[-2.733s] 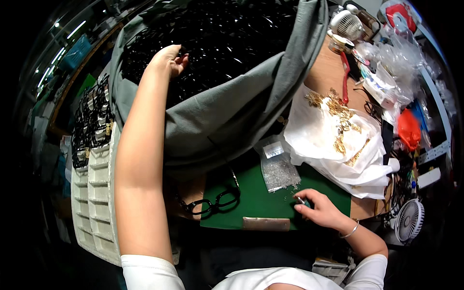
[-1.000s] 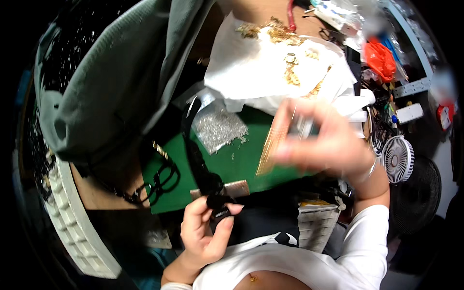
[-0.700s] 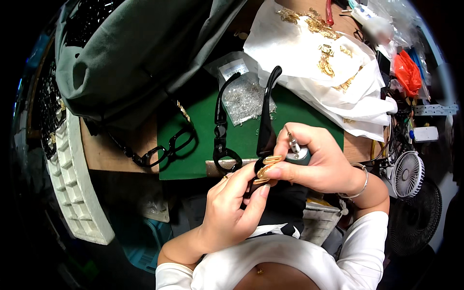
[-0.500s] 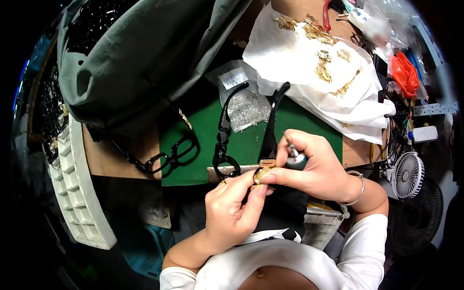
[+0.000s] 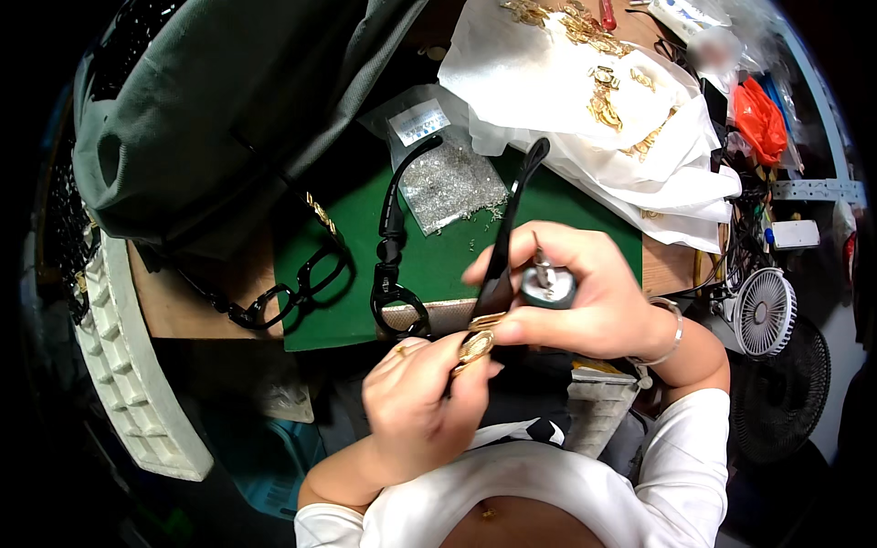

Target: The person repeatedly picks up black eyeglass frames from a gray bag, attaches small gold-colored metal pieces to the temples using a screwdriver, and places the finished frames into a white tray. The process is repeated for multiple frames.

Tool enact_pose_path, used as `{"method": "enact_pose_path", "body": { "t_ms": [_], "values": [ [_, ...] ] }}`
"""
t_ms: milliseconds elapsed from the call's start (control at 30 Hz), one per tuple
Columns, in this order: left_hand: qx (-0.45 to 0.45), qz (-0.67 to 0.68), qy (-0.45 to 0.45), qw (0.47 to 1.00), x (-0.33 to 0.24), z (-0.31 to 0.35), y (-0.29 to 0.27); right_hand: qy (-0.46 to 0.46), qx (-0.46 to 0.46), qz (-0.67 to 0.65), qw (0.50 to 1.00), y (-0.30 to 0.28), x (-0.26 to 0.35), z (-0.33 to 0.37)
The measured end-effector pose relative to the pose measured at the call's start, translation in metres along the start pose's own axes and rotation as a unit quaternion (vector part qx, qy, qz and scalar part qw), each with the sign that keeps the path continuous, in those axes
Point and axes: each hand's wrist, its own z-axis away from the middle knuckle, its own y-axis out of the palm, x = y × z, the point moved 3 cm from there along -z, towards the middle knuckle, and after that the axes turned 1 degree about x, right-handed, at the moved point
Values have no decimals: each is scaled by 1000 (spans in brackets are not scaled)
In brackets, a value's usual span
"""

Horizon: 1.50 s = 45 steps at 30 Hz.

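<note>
over the head camera i get the held glasses (image 5: pixel 391 251) as black, the trim (image 5: pixel 477 345) on them gold; the second pair (image 5: pixel 294 294) is black too, with gold along one arm (image 5: pixel 320 213). the driver (image 5: pixel 548 285) shows silver and dark teal. the mat (image 5: pixel 452 265) is plain green, the cloth (image 5: pixel 219 119) grey-green, the sheet (image 5: pixel 512 82) white, the charms (image 5: pixel 605 100) gold, the bag (image 5: pixel 760 121) orange-red.

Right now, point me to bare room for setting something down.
Bare green mat shows between the lying black glasses and the held pair, plus a narrow strip between the white wrapping and the right hand. The right side is crowded, red bag and white fan included.
</note>
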Motion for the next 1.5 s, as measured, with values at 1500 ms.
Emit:
{"method": "enact_pose_path", "body": {
  "t_ms": [1500],
  "values": [
    [109, 740, -315, 584, 58, 14, 8, -23, -74, 623, 778, 0, -72, 22]
  ]
}}
